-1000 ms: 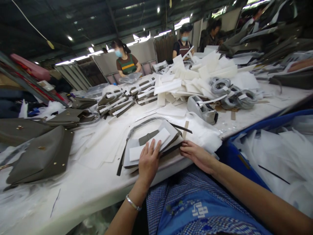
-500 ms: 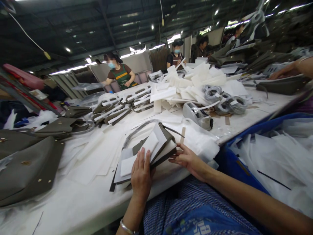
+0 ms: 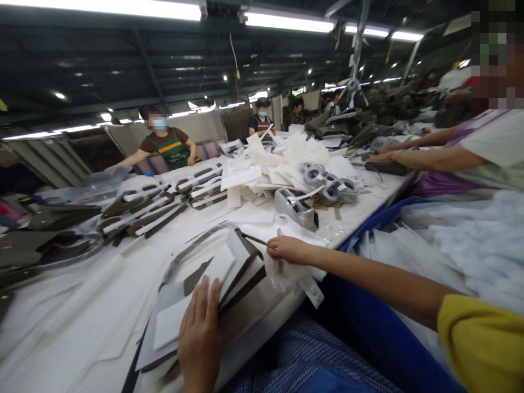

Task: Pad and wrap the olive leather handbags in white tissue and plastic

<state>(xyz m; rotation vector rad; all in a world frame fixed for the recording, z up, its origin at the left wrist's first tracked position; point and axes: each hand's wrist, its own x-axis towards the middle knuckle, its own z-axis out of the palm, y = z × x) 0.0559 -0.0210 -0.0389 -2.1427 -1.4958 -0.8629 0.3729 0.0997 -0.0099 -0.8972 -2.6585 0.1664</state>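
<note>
A dark olive bag lies at the near edge of the worktable, with grey sheets and white foam pads on and in it. My left hand is spread flat over the pads, fingers pointing away from me. To the right, my right hand pinches the end of a thin dark strap that runs from the bag's top corner. A plastic-wrapped handle curves behind the bag.
A tape dispenser, tape rolls and a heap of white foam lie beyond. Wrapped straps and bags sit left. A blue bin stands right. Co-workers are across the table and at right.
My right hand has moved from the bag's side to the strap and pulled it out to the right. The view has turned right, bringing in a person there.
</note>
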